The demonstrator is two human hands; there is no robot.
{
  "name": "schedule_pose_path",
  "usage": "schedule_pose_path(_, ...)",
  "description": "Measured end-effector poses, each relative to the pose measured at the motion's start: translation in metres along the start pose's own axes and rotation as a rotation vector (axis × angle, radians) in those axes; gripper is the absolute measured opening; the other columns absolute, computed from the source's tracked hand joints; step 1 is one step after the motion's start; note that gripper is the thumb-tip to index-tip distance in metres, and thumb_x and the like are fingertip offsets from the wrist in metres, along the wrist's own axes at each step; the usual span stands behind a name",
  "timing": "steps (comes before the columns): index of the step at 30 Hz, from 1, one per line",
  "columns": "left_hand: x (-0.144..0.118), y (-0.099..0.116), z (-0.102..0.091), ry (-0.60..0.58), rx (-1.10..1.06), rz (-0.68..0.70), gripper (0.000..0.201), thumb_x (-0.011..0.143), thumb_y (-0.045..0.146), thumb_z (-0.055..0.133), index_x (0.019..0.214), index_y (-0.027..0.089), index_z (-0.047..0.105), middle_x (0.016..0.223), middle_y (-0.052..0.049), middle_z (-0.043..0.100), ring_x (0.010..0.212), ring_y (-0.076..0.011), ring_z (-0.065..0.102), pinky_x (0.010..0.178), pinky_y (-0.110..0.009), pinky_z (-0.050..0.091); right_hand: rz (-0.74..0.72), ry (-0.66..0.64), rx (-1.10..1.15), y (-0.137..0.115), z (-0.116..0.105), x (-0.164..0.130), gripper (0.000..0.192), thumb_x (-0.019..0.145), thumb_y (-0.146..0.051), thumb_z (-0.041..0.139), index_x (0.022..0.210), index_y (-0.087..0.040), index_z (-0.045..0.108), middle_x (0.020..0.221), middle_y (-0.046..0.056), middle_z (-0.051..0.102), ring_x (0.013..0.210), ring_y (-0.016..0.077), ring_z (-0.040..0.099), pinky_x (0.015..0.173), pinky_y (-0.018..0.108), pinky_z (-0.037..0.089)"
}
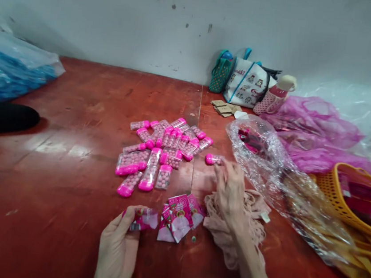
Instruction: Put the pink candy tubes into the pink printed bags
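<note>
Between the thumb and fingers of my left hand [119, 243] is a pink printed plastic sleeve [146, 220]. My right hand [231, 189] reaches to the right of the pile, its fingers closed on the end of a small clear candy container [214, 159] with a pink cap. Several similar containers [174, 137], filled with pale pink balls, lie in a loose heap on the red floor. A small stack of pink printed sleeves [179, 216] lies flat between my hands. Beneath my right forearm is a crumpled beige cloth [221, 232], partly hidden.
Clear plastic wrap [276, 167] and a yellow basket [330, 186] with pink packaging lie on the right. A white bag [245, 81], a bottle in a knitted holder [272, 97] and pink plastic bags [314, 122] stand near the wall. Blue-filled plastic [12, 72] is at left.
</note>
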State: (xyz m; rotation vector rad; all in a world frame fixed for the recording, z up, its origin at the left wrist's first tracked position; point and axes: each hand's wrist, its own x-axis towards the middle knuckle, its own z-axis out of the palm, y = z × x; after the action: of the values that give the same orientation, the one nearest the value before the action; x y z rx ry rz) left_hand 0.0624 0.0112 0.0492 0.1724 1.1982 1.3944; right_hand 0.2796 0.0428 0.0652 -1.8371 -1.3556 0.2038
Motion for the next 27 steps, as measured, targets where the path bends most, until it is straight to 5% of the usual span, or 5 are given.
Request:
schedule_pose_path(4,0.0,0.008,0.001,-0.04,-0.086,0.0,0.023,0.055,0.027,0.081,0.067,0.01,0.071,0.062,-0.003,0.071,0.058,-0.0108,0.064,0.06,-0.018,0.053,0.035,-0.017,-0.121,0.035,0.023,0.042,0.023,0.084,-0.028,0.049,0.096,-0.013,0.061,0.103,0.019,0.054,0.104,0.036,0.044,0.083,0.052,0.034)
schedule_pose_path(9,0.012,0.02,-0.007,-0.018,-0.143,0.127,0.013,0.063,0.024,0.076,0.068,0.013,0.071,0.066,-0.001,0.071,0.061,-0.0096,0.063,0.062,-0.019,0.052,0.028,-0.059,-0.089,0.04,0.033,0.036,0.026,0.082,-0.041,0.053,0.077,-0.016,0.056,0.082,0.014,0.056,0.087,0.0316,0.05,0.08,0.048,0.036)
schedule_pose_path(15,0.019,0.025,-0.009,-0.028,-0.13,0.225,0.019,0.065,0.029,0.075,0.074,0.013,0.072,0.073,-0.003,0.072,0.068,-0.0104,0.063,0.068,-0.019,0.051,0.078,-0.199,0.142,-0.016,0.025,-0.014,0.03,0.077,-0.05,0.06,0.08,-0.02,0.055,0.063,0.002,0.057,0.055,0.0186,0.054,0.051,0.03,0.043)
schedule_pose_path(18,0.014,0.022,-0.004,-0.055,-0.098,0.259,0.021,0.066,0.029,0.074,0.078,0.012,0.072,0.077,-0.004,0.072,0.071,-0.0119,0.063,0.069,-0.019,0.05,0.317,-0.545,0.646,-0.054,0.025,-0.047,0.029,0.078,-0.048,0.061,0.085,-0.021,0.054,0.071,0.0,0.06,0.053,0.0133,0.054,0.044,0.023,0.042)
schedule_pose_path(27,0.001,0.012,0.001,-0.145,-0.025,0.298,0.015,0.073,0.028,0.068,0.081,0.015,0.073,0.08,-0.003,0.073,0.067,-0.0114,0.063,0.066,-0.021,0.05,0.423,-0.573,0.866,-0.081,0.026,-0.08,0.022,0.076,-0.038,0.066,0.081,-0.019,0.056,0.07,-0.001,0.057,0.058,0.0109,0.051,0.048,0.02,0.04)
